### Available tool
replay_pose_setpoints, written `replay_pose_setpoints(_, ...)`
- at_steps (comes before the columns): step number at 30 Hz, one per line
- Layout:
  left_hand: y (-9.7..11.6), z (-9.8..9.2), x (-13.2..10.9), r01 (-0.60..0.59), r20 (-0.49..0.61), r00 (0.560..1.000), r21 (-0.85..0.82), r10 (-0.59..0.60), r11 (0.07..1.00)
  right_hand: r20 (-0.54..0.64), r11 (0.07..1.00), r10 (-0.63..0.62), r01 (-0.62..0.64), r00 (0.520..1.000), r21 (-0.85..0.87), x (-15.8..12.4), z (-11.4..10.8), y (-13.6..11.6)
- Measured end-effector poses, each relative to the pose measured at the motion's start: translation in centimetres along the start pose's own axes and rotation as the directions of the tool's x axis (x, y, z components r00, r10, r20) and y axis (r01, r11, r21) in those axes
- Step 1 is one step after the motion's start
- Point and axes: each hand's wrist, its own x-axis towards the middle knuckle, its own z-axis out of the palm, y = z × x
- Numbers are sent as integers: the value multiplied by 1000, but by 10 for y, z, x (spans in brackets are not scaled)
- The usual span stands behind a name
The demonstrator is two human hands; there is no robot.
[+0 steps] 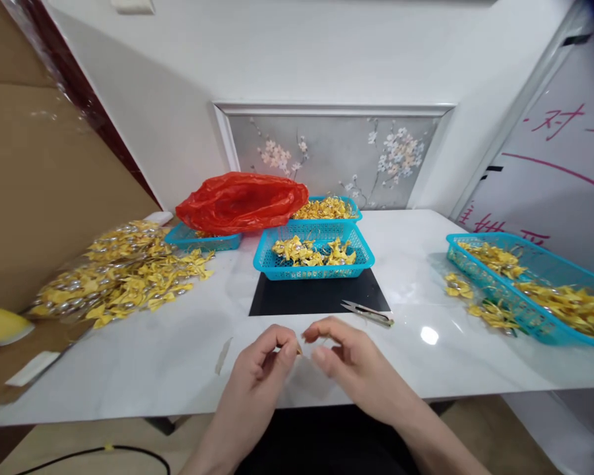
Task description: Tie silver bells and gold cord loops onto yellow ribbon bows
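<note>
Over the front of the white table, my left hand [262, 369] is closed, its thumb and forefinger pinched together. A tiny yellowish bit shows at those fingertips, too small to name. Close beside it, my right hand [359, 363] has its fingers curved, with a gap between thumb and forefinger; I see nothing held there. Thread snips [369, 313] lie beyond my right hand, partly on a black mat [297, 300]. Behind them, a blue plastic basket [313, 272] with yellow ribbon flowers [297, 251] stands on the mat's far part.
Bunches of yellow flowers with pearly beads [129, 277] are heaped at left. A red plastic bag [242, 201] rests over another blue basket [222, 243]. A further basket [359, 216] stands behind. On the right is a long basket [529, 323], with loose flowers [495, 315] beside it.
</note>
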Motion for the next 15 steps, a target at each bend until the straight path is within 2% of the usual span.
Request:
replay_pose_setpoints(3, -1, -1, -1, 22, -68, 997, -128, -31, 992, 76, 996, 63, -67, 995, 52, -1, 10, 8)
replay_pose_setpoints(5, -1, -2, -2, 134, -58, 985, -333, -162, 934, 55, 996, 74, -77, 996, 47, -4, 15, 12)
replay_pose_setpoints(6, -1, -3, -3, 204, -13, 972, -461, -236, 864, 19, 997, 66, -67, 998, 32, -6, 16, 14)
replay_pose_setpoints(8, -1, -5, -3, 307, 107, 940, -680, -324, 666, -71, 999, 26, -28, 997, -16, -9, 17, 16)
replay_pose_setpoints(9, -2, -6, -3, 324, 139, 930, -747, -340, 580, -110, 999, 1, -6, 994, -43, -9, 17, 16)
replay_pose_setpoints(10, -4, -8, -2, 321, 142, 927, -781, -348, 535, -141, 997, -25, 15, 990, -70, -10, 16, 16)
replay_pose_setpoints(11, -7, -10, -1, 300, 114, 930, -784, -349, 543, -164, 995, -52, 37, 985, -94, -11, 16, 15)
replay_pose_setpoints(12, -11, -11, 0, 273, 67, 937, -753, -344, 598, -179, 991, -80, 60, 981, -117, -11, 16, 13)
replay_pose_setpoints(13, -15, -13, 2, 240, 7, 947, -682, -322, 690, -189, 987, -110, 85, 976, -138, -11, 16, 11)
replay_pose_setpoints(15, -23, -16, 5, 169, -80, 972, -418, -221, 893, -202, 976, -169, 136, 965, -168, -11, 15, 5)
